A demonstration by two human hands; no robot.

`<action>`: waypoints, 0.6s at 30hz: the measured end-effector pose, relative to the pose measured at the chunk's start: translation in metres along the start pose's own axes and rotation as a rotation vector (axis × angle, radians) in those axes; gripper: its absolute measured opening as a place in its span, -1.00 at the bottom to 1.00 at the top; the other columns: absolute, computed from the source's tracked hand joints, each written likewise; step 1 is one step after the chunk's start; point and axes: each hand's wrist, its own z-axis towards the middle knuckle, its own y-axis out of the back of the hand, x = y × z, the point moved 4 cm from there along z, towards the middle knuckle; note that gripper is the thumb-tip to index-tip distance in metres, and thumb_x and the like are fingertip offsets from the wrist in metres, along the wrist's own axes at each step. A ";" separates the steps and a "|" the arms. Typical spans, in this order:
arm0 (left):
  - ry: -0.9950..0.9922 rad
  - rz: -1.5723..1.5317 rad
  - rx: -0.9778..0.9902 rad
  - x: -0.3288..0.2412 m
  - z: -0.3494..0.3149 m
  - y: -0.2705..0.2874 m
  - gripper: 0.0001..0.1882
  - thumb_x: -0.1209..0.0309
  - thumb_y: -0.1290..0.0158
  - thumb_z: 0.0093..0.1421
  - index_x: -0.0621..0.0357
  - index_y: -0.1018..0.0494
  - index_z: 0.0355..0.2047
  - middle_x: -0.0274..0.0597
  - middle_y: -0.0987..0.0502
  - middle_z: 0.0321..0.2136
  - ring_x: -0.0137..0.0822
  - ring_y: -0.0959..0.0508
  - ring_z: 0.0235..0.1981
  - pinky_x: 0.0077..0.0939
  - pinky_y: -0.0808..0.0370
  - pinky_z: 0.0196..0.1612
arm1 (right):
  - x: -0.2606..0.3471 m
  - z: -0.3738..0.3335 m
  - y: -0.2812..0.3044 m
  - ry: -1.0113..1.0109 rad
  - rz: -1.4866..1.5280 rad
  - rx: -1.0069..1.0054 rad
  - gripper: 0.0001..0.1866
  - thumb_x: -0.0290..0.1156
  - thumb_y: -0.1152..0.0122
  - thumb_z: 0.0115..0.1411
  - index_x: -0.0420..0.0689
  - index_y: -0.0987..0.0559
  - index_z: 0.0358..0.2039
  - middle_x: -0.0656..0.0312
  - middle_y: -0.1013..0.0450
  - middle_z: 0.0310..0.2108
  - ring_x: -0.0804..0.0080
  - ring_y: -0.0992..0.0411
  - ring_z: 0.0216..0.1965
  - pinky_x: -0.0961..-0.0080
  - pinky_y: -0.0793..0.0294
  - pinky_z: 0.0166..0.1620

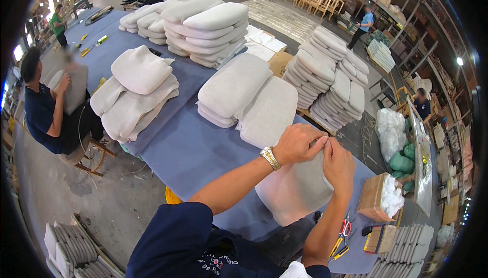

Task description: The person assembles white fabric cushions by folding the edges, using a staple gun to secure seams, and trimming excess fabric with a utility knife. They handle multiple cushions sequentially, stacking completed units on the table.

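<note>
A light grey upholstered cushion (292, 194) stands tilted on the table edge close to my body. My left hand (300, 144), with a metal watch on its wrist, is closed at the cushion's far upper edge. Beside it my right hand (338, 168) is closed on the same corner, the fingertips of both hands nearly meeting. The exact spot they pinch is hidden by the fingers. Just beyond my hands lie more grey cushions (234, 87), one leaning off a short stack. A pile of grey pieces (140, 72) lies farther left on the blue table (178, 151).
Red-handled scissors (346, 227) and yellow cutters (339, 251) lie at my right, near a cardboard box (373, 196) of white stuffing. Tall cushion stacks (208, 28) stand at the back, others (325, 74) at right. A co-worker (56, 105) sits at left holding a cushion.
</note>
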 end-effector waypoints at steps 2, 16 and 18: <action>0.005 0.005 0.006 0.001 0.000 0.000 -0.82 0.31 -0.15 0.23 0.06 -0.71 -0.32 -0.24 -0.63 -0.56 -0.18 -0.55 -0.55 -0.27 -0.47 -0.43 | 0.003 0.000 0.001 -0.002 0.001 0.002 -0.76 -0.23 0.02 0.45 -0.05 -0.58 -0.16 -0.10 -0.54 -0.42 -0.24 -0.51 -0.33 -0.08 -0.38 -0.32; 0.221 0.039 0.024 0.010 -0.005 -0.001 -0.68 0.14 -0.11 0.27 0.12 -0.68 -0.38 -0.11 -0.67 -0.49 -0.06 -0.64 -0.47 -0.18 -0.52 -0.43 | -0.001 -0.004 -0.001 -0.016 0.025 -0.040 -0.72 -0.15 -0.01 0.44 0.03 -0.63 -0.10 -0.04 -0.59 -0.43 -0.17 -0.56 -0.33 -0.05 -0.45 -0.29; 0.258 0.053 0.076 0.013 -0.004 -0.008 -0.66 0.14 -0.10 0.28 0.14 -0.68 -0.40 -0.10 -0.66 -0.51 -0.05 -0.63 -0.49 -0.19 -0.51 -0.45 | -0.006 -0.005 0.000 -0.019 0.047 -0.044 -0.73 -0.16 -0.02 0.44 0.03 -0.64 -0.09 -0.04 -0.59 -0.42 -0.15 -0.56 -0.33 -0.02 -0.46 -0.28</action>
